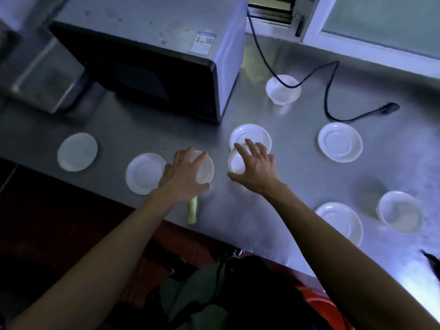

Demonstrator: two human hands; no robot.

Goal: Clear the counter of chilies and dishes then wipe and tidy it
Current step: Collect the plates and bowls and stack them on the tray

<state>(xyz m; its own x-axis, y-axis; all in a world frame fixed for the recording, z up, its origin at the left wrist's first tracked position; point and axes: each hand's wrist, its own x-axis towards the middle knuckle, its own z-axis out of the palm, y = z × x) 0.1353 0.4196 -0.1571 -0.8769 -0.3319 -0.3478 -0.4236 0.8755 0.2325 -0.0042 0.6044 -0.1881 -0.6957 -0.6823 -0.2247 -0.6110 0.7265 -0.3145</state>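
Several white dishes lie spread over the steel counter (297, 177). My left hand (185, 173) reaches over a small white bowl (206, 168), with fingers curved on its far rim and thumb at its near rim. My right hand (256, 166) lies spread over another small white bowl (235, 163), fingers fairly straight, thumb at its near left side. A white plate (250, 134) sits just behind that bowl. A pale green chili (192, 210) lies at the counter's front edge below my left wrist.
More plates lie at the far left (77, 152), left of my hand (142, 173), right (340, 142) and front right (342, 220). There are bowls at the back (283, 89) and far right (400, 211). A microwave (147, 67) stands at the back left, and its black cable (333, 91) trails across the counter.
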